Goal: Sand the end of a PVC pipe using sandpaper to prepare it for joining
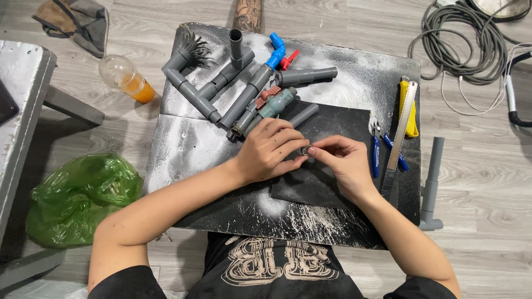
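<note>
My left hand [270, 150] and my right hand [343, 160] meet over a dark mat [332, 119] on a low board sprayed black and white [188, 147]. Between their fingertips both pinch a small dark ring-shaped part [305, 150]; what it is exactly is too small to tell. Just beyond my left hand lies a grey pipe assembly [221, 83] with elbows, a blue valve [275, 54] with a red handle, and a grey-green valve [275, 102]. A separate grey pipe piece [306, 75] lies behind them.
Blue-handled pliers [377, 155], a long metal blade [402, 130] and a yellow cutter [411, 108] lie right of my right hand. On the wood floor: a grey pipe piece [431, 185], coiled cable [471, 41], a green bag [80, 196], a bottle of orange liquid [128, 77], a rag [75, 22].
</note>
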